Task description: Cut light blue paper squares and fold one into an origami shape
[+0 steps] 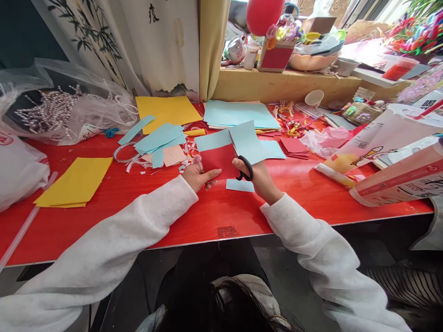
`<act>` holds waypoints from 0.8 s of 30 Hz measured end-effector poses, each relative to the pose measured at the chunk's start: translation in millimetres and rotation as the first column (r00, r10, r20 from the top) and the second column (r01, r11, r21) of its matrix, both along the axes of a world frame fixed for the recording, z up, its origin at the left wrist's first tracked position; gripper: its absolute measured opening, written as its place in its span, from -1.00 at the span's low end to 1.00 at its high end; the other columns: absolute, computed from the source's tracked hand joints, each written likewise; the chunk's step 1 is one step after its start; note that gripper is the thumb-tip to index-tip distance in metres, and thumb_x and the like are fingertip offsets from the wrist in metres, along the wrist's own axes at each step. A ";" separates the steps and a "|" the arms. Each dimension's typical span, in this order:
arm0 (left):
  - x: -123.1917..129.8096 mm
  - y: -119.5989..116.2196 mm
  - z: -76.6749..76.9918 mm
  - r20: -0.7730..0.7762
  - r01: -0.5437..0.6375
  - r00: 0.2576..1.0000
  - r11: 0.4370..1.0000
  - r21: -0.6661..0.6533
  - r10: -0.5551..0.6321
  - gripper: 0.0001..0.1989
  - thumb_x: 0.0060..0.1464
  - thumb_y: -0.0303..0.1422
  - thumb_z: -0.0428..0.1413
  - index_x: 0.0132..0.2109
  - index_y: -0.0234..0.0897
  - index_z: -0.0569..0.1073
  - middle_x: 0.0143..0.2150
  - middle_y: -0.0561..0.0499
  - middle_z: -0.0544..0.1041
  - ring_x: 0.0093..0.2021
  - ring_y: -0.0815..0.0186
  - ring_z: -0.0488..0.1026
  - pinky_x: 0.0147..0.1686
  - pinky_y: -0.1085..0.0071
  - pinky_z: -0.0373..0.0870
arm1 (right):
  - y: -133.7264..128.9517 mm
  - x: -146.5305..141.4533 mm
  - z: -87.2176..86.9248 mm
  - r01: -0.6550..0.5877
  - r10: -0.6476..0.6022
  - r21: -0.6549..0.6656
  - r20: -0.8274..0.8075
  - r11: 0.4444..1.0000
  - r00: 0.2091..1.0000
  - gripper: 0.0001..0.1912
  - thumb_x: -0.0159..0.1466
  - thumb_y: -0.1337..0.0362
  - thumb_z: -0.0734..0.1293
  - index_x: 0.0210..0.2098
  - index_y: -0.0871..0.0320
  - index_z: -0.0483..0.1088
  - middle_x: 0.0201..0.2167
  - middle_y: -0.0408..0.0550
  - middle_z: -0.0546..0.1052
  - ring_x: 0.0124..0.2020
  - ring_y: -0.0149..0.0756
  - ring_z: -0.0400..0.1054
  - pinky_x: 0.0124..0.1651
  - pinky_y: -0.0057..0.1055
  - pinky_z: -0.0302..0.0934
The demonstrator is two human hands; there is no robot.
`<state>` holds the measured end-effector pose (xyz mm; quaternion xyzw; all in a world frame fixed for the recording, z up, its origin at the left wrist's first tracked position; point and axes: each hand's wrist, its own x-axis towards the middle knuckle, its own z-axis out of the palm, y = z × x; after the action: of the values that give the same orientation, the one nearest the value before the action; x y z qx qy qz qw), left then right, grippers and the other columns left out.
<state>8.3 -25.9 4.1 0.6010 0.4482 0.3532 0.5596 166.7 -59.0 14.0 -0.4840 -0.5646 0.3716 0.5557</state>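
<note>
My left hand (199,176) is closed on a red piece of paper (219,162), thumb on top. Light blue paper (216,140) lies against its far side, held along with it. My right hand (261,180) grips black-handled scissors (246,168), whose blades are mostly hidden among the sheets. A light blue flap (246,140) stands up on the right side of the blades, partly parted from the rest. Below the hands a small light blue piece (240,185) lies on the red table (207,216).
Yellow sheets (76,182) lie at the left, near a clear plastic bag (100,110). Blue offcuts (161,138) and a blue stack (242,114) lie farther back. Red squares (294,147) sit right of my hands. Two large plastic cups (401,177) crowd the right side.
</note>
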 end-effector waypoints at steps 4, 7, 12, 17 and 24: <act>0.4 -0.4 1.8 -0.014 0.011 1.000 1.000 0.005 -0.011 -0.65 -0.23 -0.24 0.22 -0.66 -0.32 0.23 -0.79 0.11 0.31 -0.77 0.49 0.25 -0.73 0.53 0.21 | 0.3 -0.2 0.6 -0.010 0.009 0.026 0.020 1.000 1.000 -0.57 0.02 0.04 0.35 -0.62 0.14 0.04 -0.67 -0.22 0.08 -0.57 -0.47 0.06 -0.54 -0.49 0.00; 0.1 -0.8 1.5 -0.025 -0.003 1.000 1.000 -0.001 0.003 -0.65 -0.24 -0.23 0.22 -0.64 -0.31 0.23 -0.79 0.11 0.31 -0.76 0.48 0.25 -0.72 0.51 0.21 | 1.0 0.4 -0.1 -0.033 0.032 0.037 0.026 0.999 0.999 -0.59 0.05 0.06 0.33 -0.61 0.13 0.03 -0.67 -0.23 0.07 -0.59 -0.49 0.03 -0.54 -0.49 -0.02; -0.3 -0.4 -0.2 -0.036 0.021 0.999 1.000 0.004 -0.021 -0.64 -0.24 -0.21 0.21 -0.63 -0.31 0.20 -0.78 0.10 0.32 -0.74 0.48 0.26 -0.70 0.50 0.22 | 1.9 0.1 0.6 -0.024 0.023 0.033 0.038 0.999 0.999 -0.60 0.07 0.05 0.31 -0.60 0.14 0.03 -0.66 -0.23 0.07 -0.59 -0.49 0.00 -0.53 -0.48 -0.04; -0.8 0.0 -0.2 -0.022 0.027 0.999 1.000 0.004 -0.027 -0.66 -0.24 -0.21 0.21 -0.59 -0.32 0.24 -0.76 0.11 0.33 -0.75 0.48 0.25 -0.72 0.51 0.20 | 1.5 -0.8 3.0 -0.005 0.003 0.057 0.038 0.998 0.999 -0.59 0.05 0.07 0.33 -0.57 0.13 0.00 -0.61 -0.23 0.05 -0.56 -0.49 -0.04 -0.50 -0.48 -0.06; -1.0 0.0 -2.7 0.005 0.052 0.999 0.998 0.021 -0.052 -0.69 -0.22 -0.22 0.21 -0.60 -0.36 0.33 -0.73 0.08 0.34 -0.74 0.49 0.25 -0.75 0.53 0.19 | 2.2 -0.6 4.0 -0.008 0.005 0.051 0.056 0.999 0.998 -0.58 0.06 0.05 0.31 -0.57 0.13 -0.02 -0.59 -0.22 0.01 -0.54 -0.48 -0.09 -0.47 -0.46 -0.09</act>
<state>7.3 -26.0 1.5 0.6172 0.4272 0.3449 0.5635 166.1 -56.8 18.0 -0.4780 -0.5908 0.3453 0.5506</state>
